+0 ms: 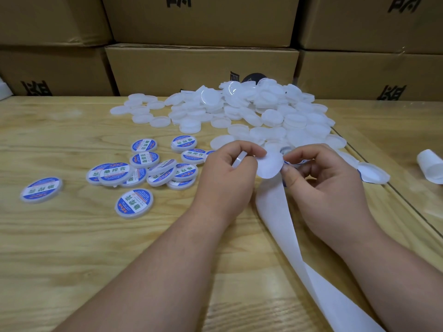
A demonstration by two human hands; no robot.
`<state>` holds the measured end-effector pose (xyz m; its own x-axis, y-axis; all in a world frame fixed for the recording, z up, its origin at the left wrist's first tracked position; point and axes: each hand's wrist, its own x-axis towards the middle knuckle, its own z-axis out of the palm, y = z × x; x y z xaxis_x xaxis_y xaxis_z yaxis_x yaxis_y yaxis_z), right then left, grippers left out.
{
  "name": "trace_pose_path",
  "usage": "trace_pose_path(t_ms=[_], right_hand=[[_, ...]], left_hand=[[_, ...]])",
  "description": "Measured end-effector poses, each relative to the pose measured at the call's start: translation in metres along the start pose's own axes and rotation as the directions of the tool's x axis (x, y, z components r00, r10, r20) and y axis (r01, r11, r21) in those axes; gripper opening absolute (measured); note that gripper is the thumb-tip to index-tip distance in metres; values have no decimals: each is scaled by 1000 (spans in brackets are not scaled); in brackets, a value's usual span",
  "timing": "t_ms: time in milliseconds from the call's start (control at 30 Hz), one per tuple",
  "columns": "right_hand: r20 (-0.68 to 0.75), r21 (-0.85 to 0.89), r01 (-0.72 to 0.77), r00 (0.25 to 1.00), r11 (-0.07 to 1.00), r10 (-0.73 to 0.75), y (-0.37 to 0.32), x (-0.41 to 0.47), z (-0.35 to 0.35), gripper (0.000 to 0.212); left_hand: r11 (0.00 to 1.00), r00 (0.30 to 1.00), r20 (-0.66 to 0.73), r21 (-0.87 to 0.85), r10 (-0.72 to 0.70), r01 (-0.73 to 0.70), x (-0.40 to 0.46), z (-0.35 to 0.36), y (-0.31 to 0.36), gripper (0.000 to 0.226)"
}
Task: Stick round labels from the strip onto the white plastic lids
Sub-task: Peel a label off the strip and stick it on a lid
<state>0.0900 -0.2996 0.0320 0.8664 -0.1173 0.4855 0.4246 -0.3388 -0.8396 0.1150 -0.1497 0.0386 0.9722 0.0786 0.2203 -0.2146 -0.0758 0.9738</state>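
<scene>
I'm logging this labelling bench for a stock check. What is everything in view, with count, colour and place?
Unlabelled lids: large heap, too many to count, white, far centre of the table.
Labelled lids: about a dozen, white with blue labels, left of the hands.
Round label: one, white back showing, between both hands.
Label strip: one, white, runs from the hands toward the near edge.
Lid: one, white, in the left hand.
Cardboard boxes: several, brown, stacked behind.
Table: one, light wood.
Left hand: grips the lid.
Right hand: pinches the label.
</scene>
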Motion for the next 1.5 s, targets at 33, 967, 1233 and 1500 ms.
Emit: trace_pose_path(t_ms=[33, 967, 1233, 1500], right_hand=[[-2, -1, -4, 1000, 1000, 4, 0, 0, 0, 28], [-78, 42, 8, 997, 999, -5, -5, 0, 1, 9], [-66, 457, -201, 964, 867, 258, -8, 7, -2, 23], [245, 497, -380, 924, 780, 294, -10, 6, 0, 33]], left_hand=[[1000, 1000, -1, -2, -6, 6, 0, 0, 0, 35], [851, 985, 173, -516, -11, 100, 8, -7, -3, 37], [870, 973, 204, -454, -110, 194, 7, -5, 0, 33], [848, 951, 275, -460, -145, 262, 6, -5, -3, 40]])
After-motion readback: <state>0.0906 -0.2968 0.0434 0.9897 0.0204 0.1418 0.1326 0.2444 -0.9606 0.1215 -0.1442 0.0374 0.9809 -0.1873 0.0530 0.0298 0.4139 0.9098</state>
